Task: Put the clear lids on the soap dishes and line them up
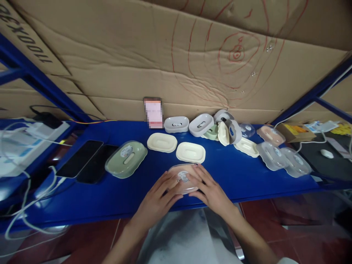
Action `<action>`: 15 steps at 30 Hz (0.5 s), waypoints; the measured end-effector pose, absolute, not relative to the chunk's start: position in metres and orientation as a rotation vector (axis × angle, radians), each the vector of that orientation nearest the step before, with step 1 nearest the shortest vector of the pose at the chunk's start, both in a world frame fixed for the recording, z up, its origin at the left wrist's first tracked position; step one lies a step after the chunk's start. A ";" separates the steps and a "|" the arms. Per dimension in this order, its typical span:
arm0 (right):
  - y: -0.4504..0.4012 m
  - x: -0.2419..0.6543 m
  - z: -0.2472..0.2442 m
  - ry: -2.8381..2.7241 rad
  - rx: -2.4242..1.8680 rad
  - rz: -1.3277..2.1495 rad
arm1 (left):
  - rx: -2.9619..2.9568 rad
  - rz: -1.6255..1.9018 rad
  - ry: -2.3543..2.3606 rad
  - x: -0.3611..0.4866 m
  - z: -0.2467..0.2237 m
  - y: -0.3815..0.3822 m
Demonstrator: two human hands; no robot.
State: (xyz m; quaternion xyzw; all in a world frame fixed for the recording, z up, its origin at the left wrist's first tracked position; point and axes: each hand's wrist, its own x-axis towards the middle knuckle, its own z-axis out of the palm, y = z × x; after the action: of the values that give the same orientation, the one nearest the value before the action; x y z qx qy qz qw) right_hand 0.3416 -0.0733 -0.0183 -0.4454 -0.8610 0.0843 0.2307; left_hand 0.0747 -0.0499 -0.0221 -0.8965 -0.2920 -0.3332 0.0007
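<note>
A pink soap dish with a clear cover and a round printed sticker [183, 176] lies at the blue table's front edge. My left hand [162, 190] grips its left side, with fingers over the top. On the opposite side my right hand [210, 189] holds it too, fingers bent across the cover and rim. Just beyond are two cream oval trays, a left one [162, 142] and a right one [190, 152]. To the left sits a green soap dish [126, 159] under a clear cover with a sticker.
Grey soap dishes [176, 124] and other loose parts are heaped at the back right. Clear covers [272, 156] lie right of them, near another pink dish [271, 135]. Dark phones [79, 158] and white cables [27, 205] occupy the left. Cardboard [123, 62] walls the back.
</note>
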 end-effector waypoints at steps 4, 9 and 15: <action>-0.073 0.340 -0.015 -2.417 -1.207 0.184 | -2.766 -1.157 -0.947 0.072 -0.022 -0.054; -0.072 0.339 -0.009 -2.410 -1.198 0.252 | -2.762 -1.122 -0.970 0.074 -0.018 -0.051; -0.051 0.345 0.000 -2.537 -1.076 0.283 | -2.665 -1.053 -1.112 0.063 -0.016 -0.059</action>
State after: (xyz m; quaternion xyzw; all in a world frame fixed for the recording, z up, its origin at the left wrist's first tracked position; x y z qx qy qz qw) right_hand 0.3454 -0.0510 0.0004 -0.3817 -0.9000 0.1004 0.1849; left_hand 0.0633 -0.0586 -0.0155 -0.8666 -0.3615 -0.3423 0.0342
